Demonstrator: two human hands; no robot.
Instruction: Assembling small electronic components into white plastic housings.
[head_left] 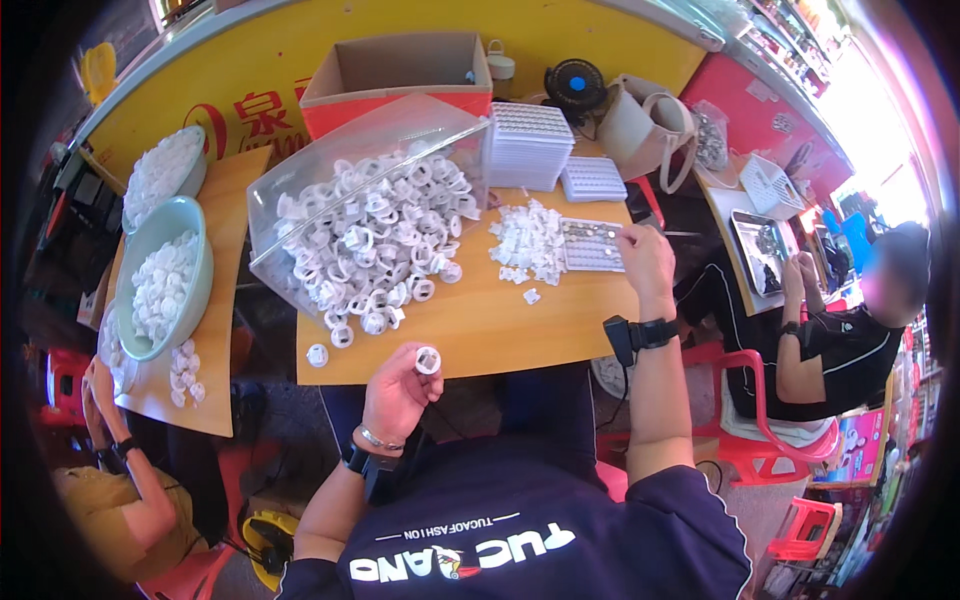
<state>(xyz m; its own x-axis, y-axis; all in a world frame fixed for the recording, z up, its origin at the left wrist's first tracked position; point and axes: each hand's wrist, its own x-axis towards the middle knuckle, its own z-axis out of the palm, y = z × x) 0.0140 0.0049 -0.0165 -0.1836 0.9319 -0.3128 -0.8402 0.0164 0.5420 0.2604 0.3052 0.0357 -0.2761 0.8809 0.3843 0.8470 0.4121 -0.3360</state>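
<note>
My left hand (395, 392) is closed around a small white round plastic part (428, 360) with a dark opening in its face, just off the table's front edge. At the right end of a white gridded tray (590, 257) holding several small silvery discs, my right hand (648, 262) has its fingers pinched together; whatever is between them is hidden. Left of that tray lies a heap of small flat white plastic pieces (530, 240). Many white ring-shaped plastic parts (380, 240) spill from a tilted clear bin (275, 245) onto the table.
Stacked white trays (528, 150), an open cardboard box (400, 60), a black fan (575, 88) and a beige bag (640, 130) line the back. Green basins (205, 270) of white parts stand on the left table. People sit working at both sides.
</note>
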